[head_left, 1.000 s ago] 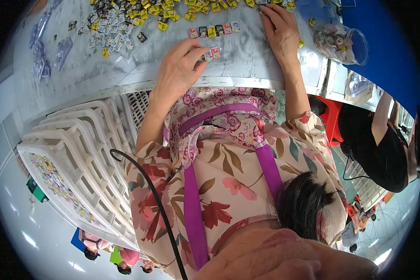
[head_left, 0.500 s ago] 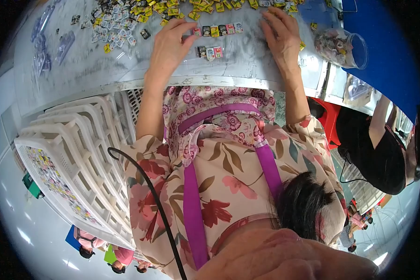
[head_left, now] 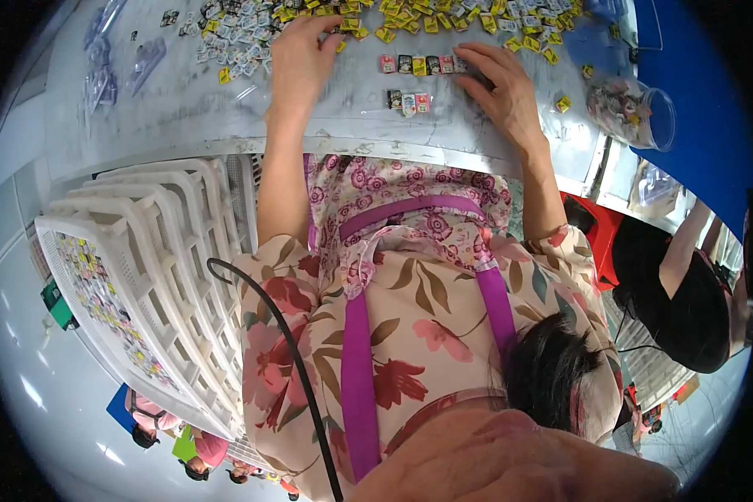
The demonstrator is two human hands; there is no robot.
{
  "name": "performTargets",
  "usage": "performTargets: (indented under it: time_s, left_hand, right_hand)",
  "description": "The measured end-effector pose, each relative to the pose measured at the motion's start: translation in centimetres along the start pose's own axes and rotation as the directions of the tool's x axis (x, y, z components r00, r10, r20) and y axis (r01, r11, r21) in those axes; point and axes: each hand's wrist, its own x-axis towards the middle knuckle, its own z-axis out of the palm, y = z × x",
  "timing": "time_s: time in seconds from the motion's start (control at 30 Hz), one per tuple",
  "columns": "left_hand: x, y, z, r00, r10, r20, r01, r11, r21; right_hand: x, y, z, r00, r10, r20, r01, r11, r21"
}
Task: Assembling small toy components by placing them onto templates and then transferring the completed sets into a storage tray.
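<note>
Packet row (head_left: 419,65): I'd nudge lightly
Right hand (head_left: 506,94): loosely curved at its end, hold unclear
Left hand (head_left: 298,63): half-curled at packet pile (head_left: 251,38), hold unclear

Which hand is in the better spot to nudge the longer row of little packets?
Probably the right hand: its fingers are right at one end of the longer row. The left hand is farther away, beside the big pile.
</note>
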Motion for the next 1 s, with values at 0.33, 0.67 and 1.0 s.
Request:
performTargets:
  time_s: [0.33, 0.67, 1.0]
  left_hand:
    - [2.1, 0.8, 2.0, 0.998, -0.011, 0.06, 0.003, 0.993, 0.119]
    - [0.1, 1.2, 0.5, 0.999, -0.037, 0.03, 0.037, 0.999, 0.011]
    - [-2.6, 3.6, 1.8, 0.973, -0.206, 0.1, 0.212, 0.976, -0.048]
  right_hand:
    - [0.0, 0.5, 0.3, 0.999, 0.016, -0.047, -0.014, 0.999, 0.036]
    - [0.5, 0.9, -0.5, 0.999, -0.006, 0.042, 0.005, 1.0, 0.022]
    - [0.6, 0.5, -0.1, 0.999, -0.017, 0.04, 0.018, 1.0, -0.022]
